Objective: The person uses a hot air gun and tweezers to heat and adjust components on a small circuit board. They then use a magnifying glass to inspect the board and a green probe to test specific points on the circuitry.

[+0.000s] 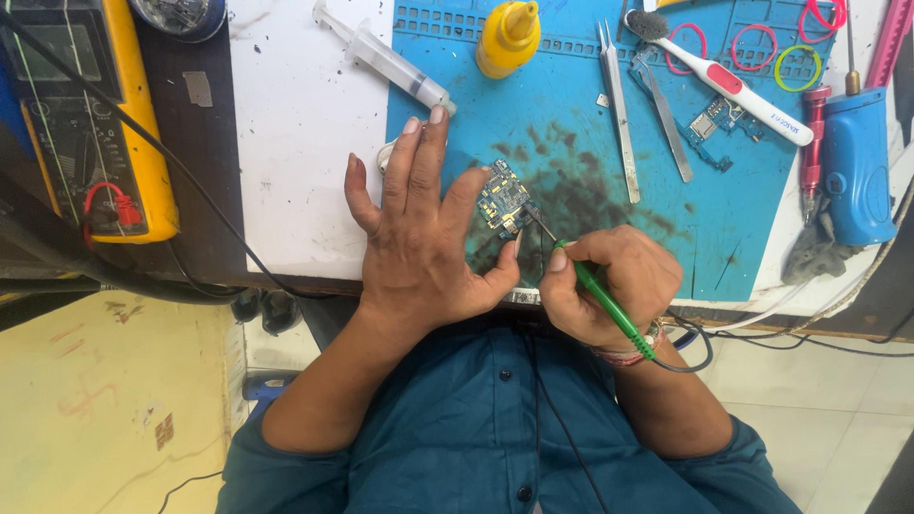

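- I see right hand (609, 286) gripping green probe (600, 295), tip on circuit board (503, 198), mid blue mat (571, 152)
- Left hand (419, 238) open, flat, thumb bracing board
- I'd keep tip steady, pressure light

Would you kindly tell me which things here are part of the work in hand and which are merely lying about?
In use:
- left hand steadying the circuit board
- right hand holding the green probe, tip at the board
- blue mat under the board

Lying about:
- syringe
- yellow bottle
- tweezers
- brush
- multimeter
- rubber bands
- blue tool
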